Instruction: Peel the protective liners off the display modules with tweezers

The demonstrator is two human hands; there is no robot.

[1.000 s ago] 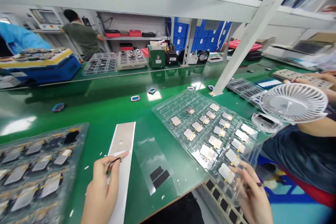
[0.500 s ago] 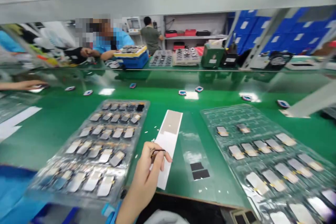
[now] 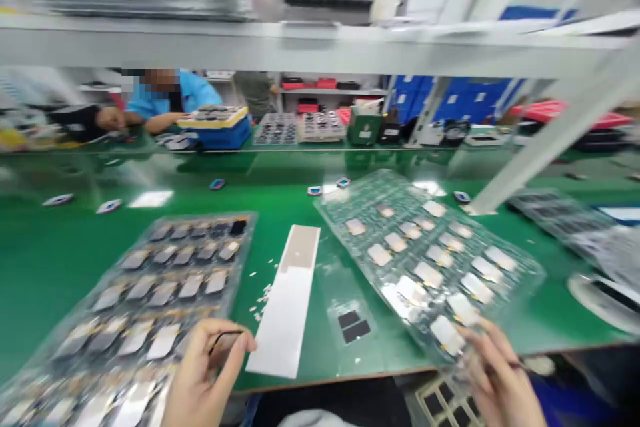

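Observation:
My left hand [image 3: 205,373] is at the near edge of the green bench, fingers pinched on thin black tweezers [image 3: 226,335], just right of a clear tray of flat metal parts [image 3: 145,307]. My right hand [image 3: 497,377] grips the near corner of a second clear tray of small tan parts [image 3: 425,260], which is tilted and lifted off the bench at its near end. A thin dark tool shows between the right fingers. Between the trays lie a long white strip [image 3: 293,293] and a clear film with two black squares [image 3: 354,325].
Small blue-rimmed parts [image 3: 217,183] lie scattered on the green belt beyond. A person in a blue shirt [image 3: 165,97] works across the bench beside a blue bin [image 3: 217,125]. A white slanted post [image 3: 545,147] stands at right. More trays [image 3: 560,217] lie far right.
The view swung back right and up. My right hand has come back into view holding the tan-parts tray's corner. My left hand with the tweezers has moved left toward the metal-parts tray.

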